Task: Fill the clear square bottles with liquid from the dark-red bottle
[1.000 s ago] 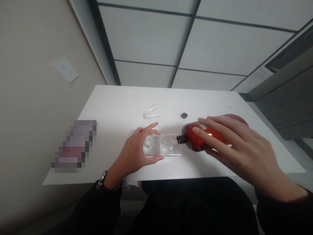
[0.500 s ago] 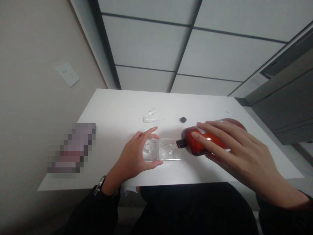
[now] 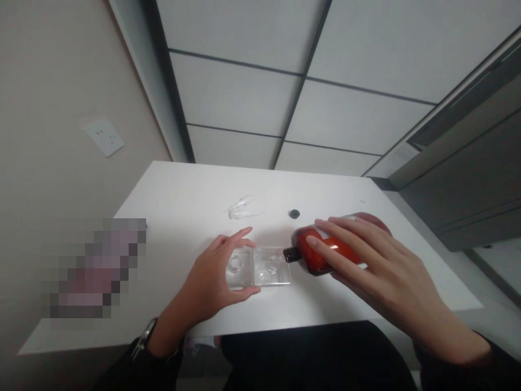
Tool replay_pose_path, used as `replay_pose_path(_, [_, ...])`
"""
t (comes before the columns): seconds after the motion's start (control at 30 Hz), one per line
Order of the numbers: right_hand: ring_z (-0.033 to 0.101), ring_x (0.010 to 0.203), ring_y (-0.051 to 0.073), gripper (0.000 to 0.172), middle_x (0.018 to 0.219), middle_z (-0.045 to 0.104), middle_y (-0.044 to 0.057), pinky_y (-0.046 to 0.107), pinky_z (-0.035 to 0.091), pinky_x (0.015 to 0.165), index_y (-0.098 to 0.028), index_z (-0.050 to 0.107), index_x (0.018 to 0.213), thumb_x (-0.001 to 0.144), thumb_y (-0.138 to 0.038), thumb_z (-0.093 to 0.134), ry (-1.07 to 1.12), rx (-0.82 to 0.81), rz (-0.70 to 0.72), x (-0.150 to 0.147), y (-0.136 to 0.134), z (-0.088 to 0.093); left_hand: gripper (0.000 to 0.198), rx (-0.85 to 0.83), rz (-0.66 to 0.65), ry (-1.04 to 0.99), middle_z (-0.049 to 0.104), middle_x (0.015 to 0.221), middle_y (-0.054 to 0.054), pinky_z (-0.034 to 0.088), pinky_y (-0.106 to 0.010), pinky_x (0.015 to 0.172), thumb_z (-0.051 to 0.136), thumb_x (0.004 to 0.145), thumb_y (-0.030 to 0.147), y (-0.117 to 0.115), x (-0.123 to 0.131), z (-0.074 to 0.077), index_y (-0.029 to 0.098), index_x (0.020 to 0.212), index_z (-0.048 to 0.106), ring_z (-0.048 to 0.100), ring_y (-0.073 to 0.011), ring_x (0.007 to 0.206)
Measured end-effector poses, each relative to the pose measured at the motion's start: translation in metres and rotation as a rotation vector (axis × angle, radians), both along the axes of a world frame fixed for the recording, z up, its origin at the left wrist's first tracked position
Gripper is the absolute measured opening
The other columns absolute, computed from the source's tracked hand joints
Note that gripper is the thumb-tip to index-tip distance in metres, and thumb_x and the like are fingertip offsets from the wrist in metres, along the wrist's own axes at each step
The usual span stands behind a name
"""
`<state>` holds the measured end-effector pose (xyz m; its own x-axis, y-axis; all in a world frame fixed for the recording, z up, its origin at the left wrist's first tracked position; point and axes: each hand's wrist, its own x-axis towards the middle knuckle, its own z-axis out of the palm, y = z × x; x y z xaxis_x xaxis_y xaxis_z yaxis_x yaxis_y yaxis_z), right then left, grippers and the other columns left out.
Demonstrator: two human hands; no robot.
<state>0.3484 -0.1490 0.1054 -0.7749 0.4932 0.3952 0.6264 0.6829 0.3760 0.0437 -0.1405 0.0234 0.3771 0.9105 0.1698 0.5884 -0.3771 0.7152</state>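
A clear plastic tray (image 3: 260,267) with two round wells lies on the white table (image 3: 195,201). My left hand (image 3: 211,282) grips the tray's left end between thumb and fingers. My right hand (image 3: 374,271) is wrapped round a red-brown bottle (image 3: 325,247) tipped on its side, its open dark neck (image 3: 290,253) at the tray's right edge. A small black cap (image 3: 294,213) lies on the table behind the bottle.
Clear plastic droppers (image 3: 241,208) lie toward the back of the table. A blurred pinkish object (image 3: 93,269) rests at the table's left edge. A wall socket (image 3: 103,137) sits on the left wall. Grey cabinets (image 3: 459,179) stand to the right.
The view has tilted, so everything sits lower and further left in the picture. Both hands keep their grips; the bottle's neck stays at the tray's right edge.
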Motion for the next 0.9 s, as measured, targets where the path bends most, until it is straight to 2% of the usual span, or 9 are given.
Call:
replay_pose_path(0.13, [0.065,0.126,0.037,0.048,0.142,0.068,0.02,0.055,0.059,0.099,-0.013,0.059,0.143,0.098,0.005,0.057,-0.015,-0.019,0.003,-0.0009,0.001,0.0025,0.078,-0.011,0.011,-0.002,0.069,0.144,-0.008,0.054,-0.054,0.11,0.086,0.072,0.021,-0.0005,0.0,0.0009,0.03,0.143,0.054,0.064,-0.0348,0.129])
replay_pose_path(0.47, [0.065,0.127,0.037,0.048,0.143,0.067,0.019,0.054,0.059,0.098,-0.013,0.059,0.143,0.098,0.004,0.056,-0.01,-0.002,0.01,0.0004,0.0015,-0.0004,0.077,-0.027,0.004,-0.001,0.068,0.145,-0.008,0.053,-0.055,0.112,0.086,0.072,0.02,-0.0018,-0.0003,0.0038,0.029,0.141,0.054,0.063,-0.0348,0.131])
replay_pose_path(0.77, [0.064,0.129,0.035,0.054,0.146,0.066,0.017,0.052,0.058,0.099,-0.016,0.058,0.147,0.097,0.003,0.059,0.01,-0.012,0.008,0.0017,0.0007,-0.0024,0.09,-0.007,0.01,-0.028,0.072,0.136,-0.007,0.054,-0.053,0.108,0.088,0.07,0.02,-0.0007,-0.0013,-0.0011,0.031,0.15,0.047,0.066,-0.0331,0.124])
replay_pose_path(0.9, [0.064,0.128,0.037,0.053,0.145,0.066,0.019,0.054,0.057,0.1,-0.014,0.058,0.145,0.095,0.005,0.06,-0.002,-0.009,0.017,0.0005,0.0008,-0.0017,0.09,-0.022,0.004,-0.033,0.072,0.136,-0.007,0.052,-0.053,0.11,0.088,0.07,0.021,-0.0009,-0.001,-0.0004,0.031,0.149,0.047,0.064,-0.0332,0.126])
